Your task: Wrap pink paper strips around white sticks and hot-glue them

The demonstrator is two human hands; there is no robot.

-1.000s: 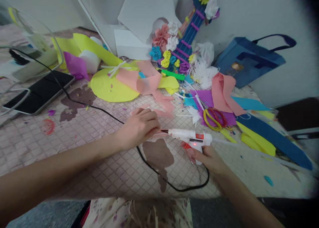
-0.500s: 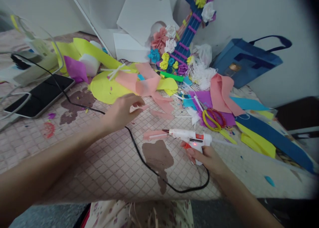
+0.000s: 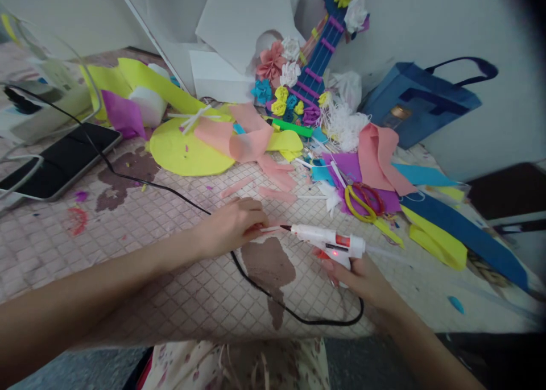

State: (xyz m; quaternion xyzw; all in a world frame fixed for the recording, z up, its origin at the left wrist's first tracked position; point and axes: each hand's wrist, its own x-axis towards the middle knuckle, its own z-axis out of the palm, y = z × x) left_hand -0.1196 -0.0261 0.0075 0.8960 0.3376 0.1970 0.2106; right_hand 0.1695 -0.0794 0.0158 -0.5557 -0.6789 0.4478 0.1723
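Observation:
My right hand (image 3: 356, 273) is wrapped round the handle of a white glue gun (image 3: 326, 237), whose small red light glows. Its dark nozzle points left, close to the end of a thin white stick (image 3: 271, 229) lying on a pink paper strip (image 3: 257, 235). My left hand (image 3: 234, 222) rests low over the table with curled fingers closed at the strip's left end, partly hiding it. Two more pink strips lie just beyond, one of them (image 3: 277, 194) beside another white stick (image 3: 313, 197).
A black cord (image 3: 256, 287) loops across the quilted table cover. Yellow-handled scissors (image 3: 360, 203) lie right among coloured paper. At the back stand a flower-covered blue paper guitar (image 3: 318, 66) and a blue bag (image 3: 422, 106). A tablet-like black device (image 3: 60, 162) lies left.
My left hand has come down and toward me, from above the far strip to the strip with the white stick. The glue gun stays nearly in place, its nozzle near the stick.

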